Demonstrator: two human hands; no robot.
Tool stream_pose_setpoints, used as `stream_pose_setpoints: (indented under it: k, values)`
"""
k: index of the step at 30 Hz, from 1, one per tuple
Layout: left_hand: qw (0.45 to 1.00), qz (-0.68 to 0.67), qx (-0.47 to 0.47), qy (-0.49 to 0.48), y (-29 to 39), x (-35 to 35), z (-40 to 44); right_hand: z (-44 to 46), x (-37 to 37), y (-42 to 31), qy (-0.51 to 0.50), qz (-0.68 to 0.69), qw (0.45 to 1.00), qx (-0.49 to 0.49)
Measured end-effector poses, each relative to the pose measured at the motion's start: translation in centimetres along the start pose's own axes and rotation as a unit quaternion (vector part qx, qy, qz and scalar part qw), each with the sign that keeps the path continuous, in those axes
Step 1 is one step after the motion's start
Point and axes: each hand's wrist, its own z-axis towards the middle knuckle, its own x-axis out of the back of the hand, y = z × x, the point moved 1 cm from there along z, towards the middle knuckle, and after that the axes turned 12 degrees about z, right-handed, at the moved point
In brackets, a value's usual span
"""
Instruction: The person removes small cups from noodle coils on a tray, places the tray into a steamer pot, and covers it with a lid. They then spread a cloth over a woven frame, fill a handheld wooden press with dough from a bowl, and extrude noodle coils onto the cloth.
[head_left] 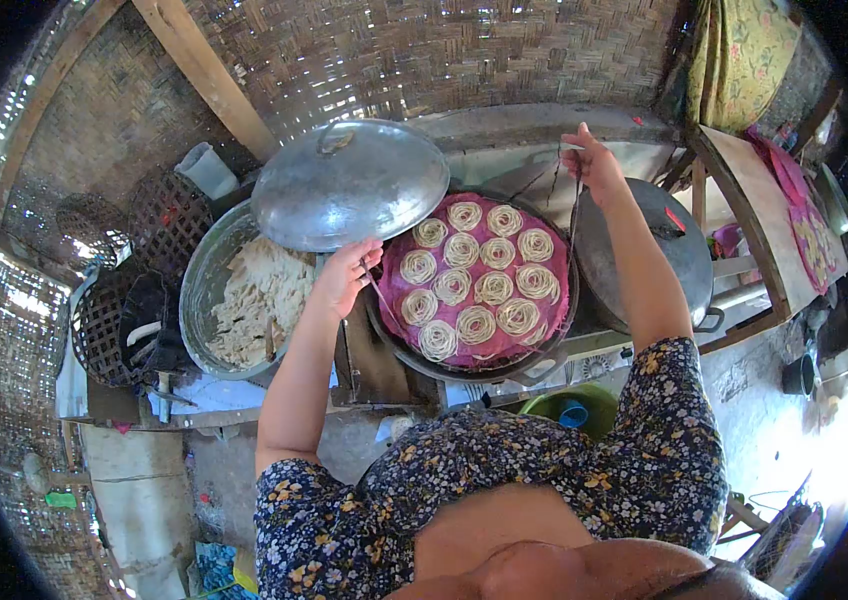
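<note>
Coiled white noodle nests [476, 323] lie in rows on a pink cloth [406, 343] inside a wide dark pan [541, 372]. At the pan's left rim is my left hand [348, 277], fingers pinched on a thin cord [384, 302] that runs down to the cloth's edge. Higher up, beyond the pan's right rim, my right hand [592, 163] is closed on a thin dark cord [574, 215] hanging toward the pan. How the cords are fastened cannot be made out. A domed metal lid [354, 190] rests just behind my left hand.
Left of the pan stands a large metal basin [196, 300] holding pale dough [262, 300]. A flat dark lid [644, 255] covers a pot at the right. Woven baskets [104, 325] sit far left. A wooden board [744, 210] slants at the right, and a green basin [599, 405] is below.
</note>
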Motion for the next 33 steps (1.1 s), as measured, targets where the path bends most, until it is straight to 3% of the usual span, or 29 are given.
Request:
stream_pose_setpoints:
  k: [10,16,19,22,25,26,27,29,31,32,33]
  values:
    - [0.999,0.042,0.024,0.021,-0.7,-0.3,-3.0,0.5,2.8,1.0,0.029,0.011,0.999,-0.010]
    - [0.999,-0.031,0.028,0.035,-2.0,1.1,-2.5,-0.1,1.7,1.0,0.035,0.032,0.999,0.010]
    - [1.000,-0.006,0.027,0.011,-2.0,1.4,-2.6,-0.5,2.3,1.5,0.042,-0.017,0.998,0.036]
    - [0.997,0.053,0.055,0.025,-1.9,1.2,-3.3,0.5,4.3,2.1,0.013,-0.157,0.986,0.051]
    - [0.985,0.162,0.049,0.024,-4.2,0.6,-5.1,0.4,4.9,1.5,0.045,-0.321,0.944,0.059]
    - [0.947,0.315,-0.027,0.053,-4.9,0.1,-6.1,0.6,5.3,1.5,0.041,-0.397,0.913,0.087]
    - [0.875,0.472,-0.084,0.060,-5.6,-0.2,-7.0,1.1,5.7,1.5,0.035,-0.469,0.875,0.111]
    - [0.794,0.594,-0.126,0.038,-3.8,-3.1,-10.3,1.7,6.0,1.9,0.031,-0.577,0.806,0.125]
    - [0.744,0.627,-0.214,0.084,-7.5,-4.3,-11.5,2.6,5.9,1.7,0.034,-0.653,0.748,0.112]
    - [0.753,0.609,-0.231,0.092,-9.0,-5.0,-11.9,3.5,6.8,2.7,0.037,-0.650,0.741,0.162]
    - [0.799,0.560,-0.196,0.097,-10.0,-5.6,-12.4,4.4,7.5,3.2,0.043,-0.651,0.743,0.149]
